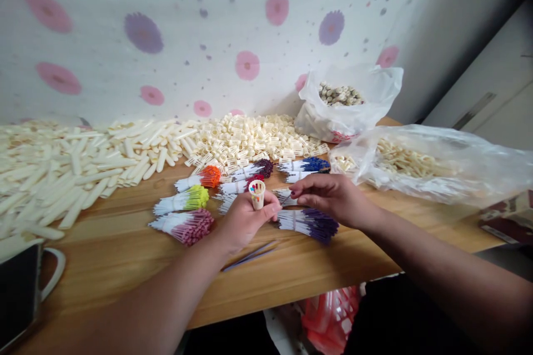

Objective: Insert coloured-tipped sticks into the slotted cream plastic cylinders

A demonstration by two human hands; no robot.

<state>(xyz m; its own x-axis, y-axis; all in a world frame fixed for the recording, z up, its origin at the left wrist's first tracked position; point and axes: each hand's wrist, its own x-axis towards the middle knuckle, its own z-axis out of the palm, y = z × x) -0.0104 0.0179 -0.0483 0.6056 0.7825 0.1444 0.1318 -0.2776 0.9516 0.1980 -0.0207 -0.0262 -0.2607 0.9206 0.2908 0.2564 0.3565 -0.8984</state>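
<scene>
My left hand [245, 219] is closed around a cream slotted plastic pen barrel [257, 191], held upright with its round open end toward me. Small red, blue and orange bits show inside its rim. To the right, my right hand [333, 197] has its thumb and fingertips drawn together over a bundle of white-stemmed pen refills [285, 198]; whether a refill is between them is too small to tell. Below that hand lies a banded purple-tipped refill bundle [308, 223]. Left of my left hand are orange [200, 177], yellow-green [182, 200] and pink [183, 226] bundles.
Long cream tubes [83, 172] and short slotted pieces [250, 136] are heaped along the back. Two plastic bags [387, 80] [470, 161] of parts stand at right. Loose purple refills [250, 256] lie near the front edge. A dark-screened device [19, 294] sits at lower left.
</scene>
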